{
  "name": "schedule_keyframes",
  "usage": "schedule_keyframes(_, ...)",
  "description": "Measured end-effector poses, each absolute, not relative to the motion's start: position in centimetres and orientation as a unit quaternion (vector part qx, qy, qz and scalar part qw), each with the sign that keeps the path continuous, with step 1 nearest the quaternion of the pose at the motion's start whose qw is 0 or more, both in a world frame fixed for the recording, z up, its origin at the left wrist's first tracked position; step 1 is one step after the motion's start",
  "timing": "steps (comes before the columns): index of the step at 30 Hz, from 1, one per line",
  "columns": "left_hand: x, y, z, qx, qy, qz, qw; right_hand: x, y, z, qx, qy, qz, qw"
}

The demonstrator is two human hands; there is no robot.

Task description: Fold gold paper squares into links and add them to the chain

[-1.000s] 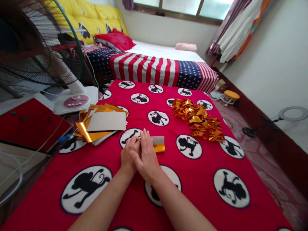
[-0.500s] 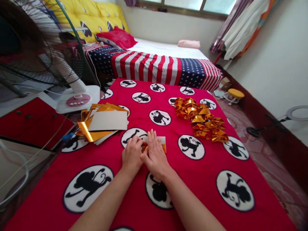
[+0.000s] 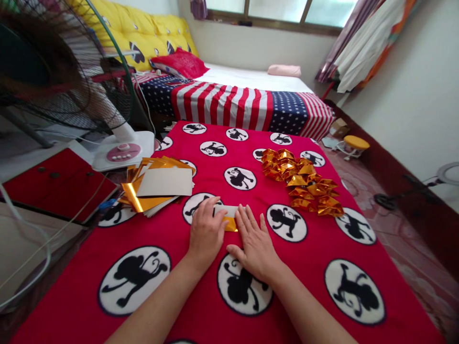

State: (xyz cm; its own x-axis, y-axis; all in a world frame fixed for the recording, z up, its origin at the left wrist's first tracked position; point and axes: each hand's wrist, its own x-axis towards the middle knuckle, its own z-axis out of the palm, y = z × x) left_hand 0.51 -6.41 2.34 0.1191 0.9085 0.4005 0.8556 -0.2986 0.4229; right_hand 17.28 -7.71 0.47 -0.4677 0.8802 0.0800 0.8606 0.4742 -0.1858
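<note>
A small folded sheet of paper [image 3: 231,223], grey above and shiny gold below, lies on the red cloth in front of me. At its left end is my left hand [image 3: 205,231], palm down, fingers extended and thumb apart, touching the sheet. My right hand [image 3: 256,243] rests flat with fingers spread, its fingertips on the sheet's right end. To the left sits a loose stack of gold and grey paper sheets [image 3: 167,182]. Folded shiny gold paper pieces [image 3: 299,180] form a cluster at the right.
A red cloth [image 3: 172,296] with black monkey prints in white ovals covers the work surface. A fan on a white base [image 3: 143,143] stands at the left. Behind is a bed with a striped, starred cover [image 3: 229,105]. A yellow stool [image 3: 356,142] is on the floor at right.
My right hand has slid right and spread its fingers, uncovering the sheet's middle. The left hand's fingers have straightened from their curled pose. The view has shifted slightly.
</note>
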Motion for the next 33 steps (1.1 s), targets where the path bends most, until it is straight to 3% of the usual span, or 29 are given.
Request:
schedule_keyframes(5,4.4,-6.2,2.3,0.853,0.406,0.252,0.21,17.4,-7.8,-0.2,-0.491,-0.863,0.05,0.104)
schedule_keyframes(11,4.5,-5.2,0.8,0.868,0.389,0.204,0.231,17.6,-7.8,0.0,-0.484,-0.866,0.068,0.107)
schedule_keyframes(19,2.2,-5.3,0.4,0.871,0.424,0.16,0.189,17.3,-7.8,0.5,-0.5,-0.861,0.063,0.062)
schedule_keyframes(27,-2.0,-6.1,0.1,0.882,0.453,0.111,0.065,17.0,-7.5,1.2,-0.532,-0.844,0.063,0.034)
schedule_keyframes(33,-2.2,-6.3,-0.7,0.882,0.459,0.107,0.009,13.9,-8.7,3.0,-0.555,-0.821,0.069,0.116)
